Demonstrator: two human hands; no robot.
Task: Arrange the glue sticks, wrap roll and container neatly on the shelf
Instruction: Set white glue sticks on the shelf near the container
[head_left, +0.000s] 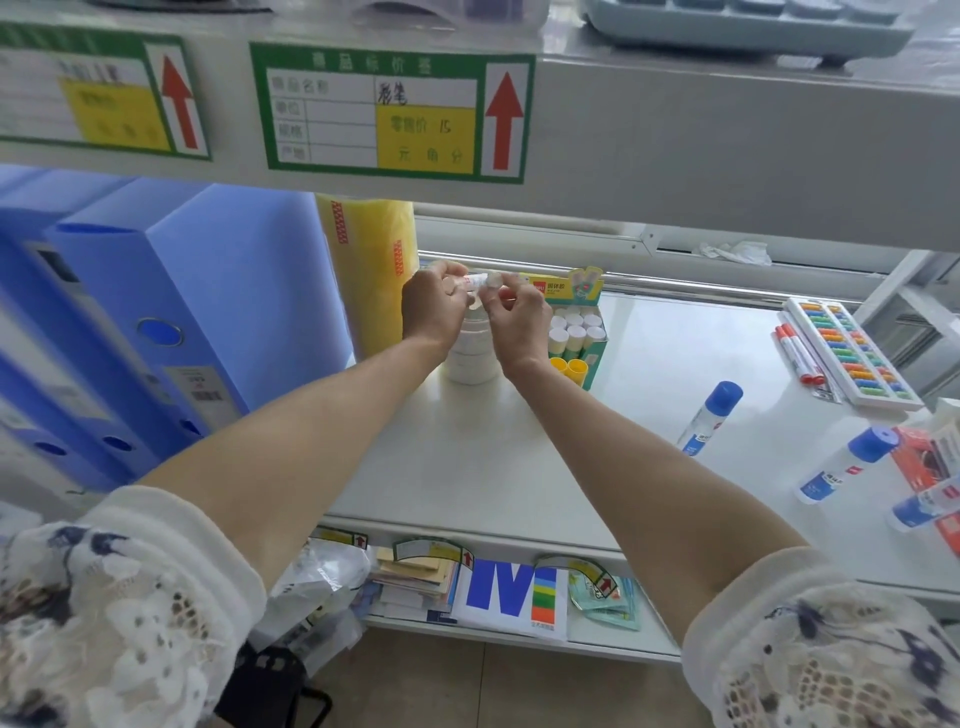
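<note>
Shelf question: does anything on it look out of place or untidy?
Yes. Three blue-capped glue bottles lie loose on their sides at the right of the shelf, pointing different ways, while other glue sticks stand in a green box. Both hands hold one small stick above a white stack.

Stationery shop. Price labels (392, 111) w/ red arrows on shelf edge (727, 140). Glue stick display box (582, 332), blue file boxes (156, 312).
</note>
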